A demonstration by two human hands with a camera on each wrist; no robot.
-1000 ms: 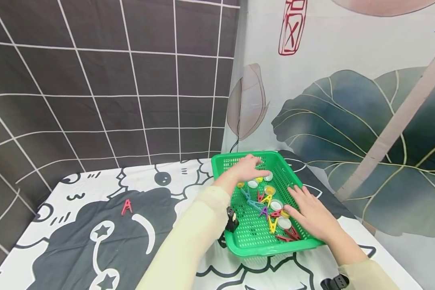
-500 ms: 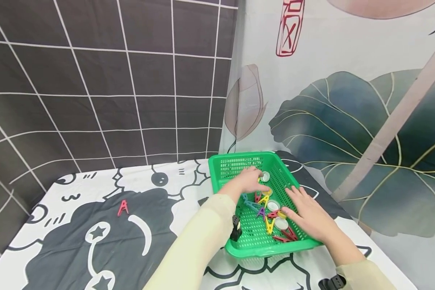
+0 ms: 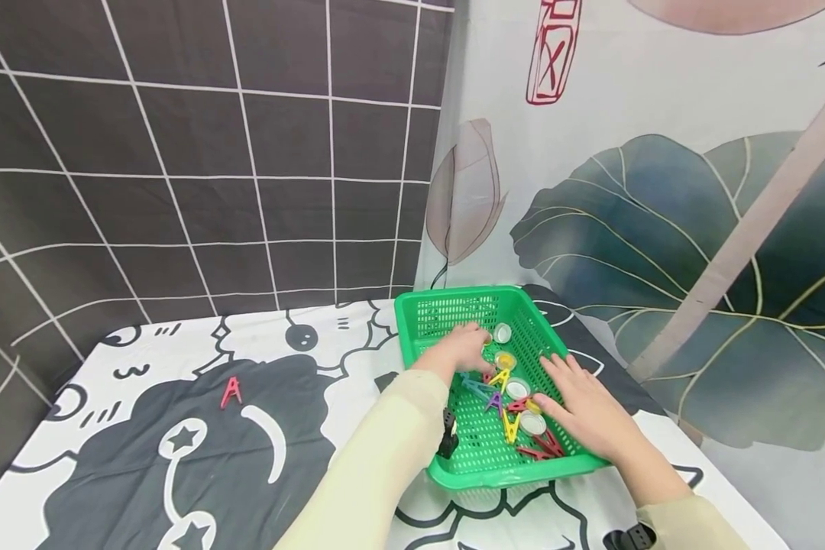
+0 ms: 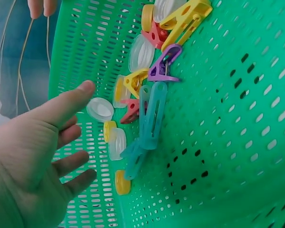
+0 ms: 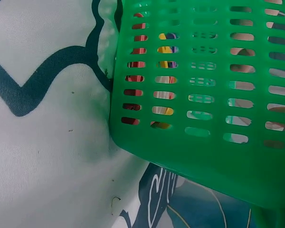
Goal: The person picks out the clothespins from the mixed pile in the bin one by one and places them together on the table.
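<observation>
A green perforated plastic basket [image 3: 498, 477] holds clothespins and round caps. Inside it my left hand [image 3: 457, 350] hovers over the left far part, fingers loosely bent. The left wrist view shows that hand [image 4: 38, 156] holding nothing, beside a clear cap [image 4: 100, 109] and a yellow cap [image 4: 110, 131]. Teal clothespins [image 4: 152, 116] lie past its fingertips, near a purple clothespin [image 4: 165, 64]. My right hand [image 3: 587, 401] rests on the basket's right rim with its fingers extended. The right wrist view shows the basket's outer wall [image 5: 204, 161]; the right hand is hidden there.
A red clothespin [image 3: 231, 392] stands apart on the patterned tablecloth [image 3: 302, 428], left of the basket. Behind the table hang a dark grid curtain [image 3: 199, 153] and a leaf-print curtain [image 3: 660, 214]. In the basket, red clothespins [image 3: 546, 444] lie near the front right corner.
My left hand has lowered deeper into the basket, from above its far part down toward the caps. My right hand has stayed at the right rim.
</observation>
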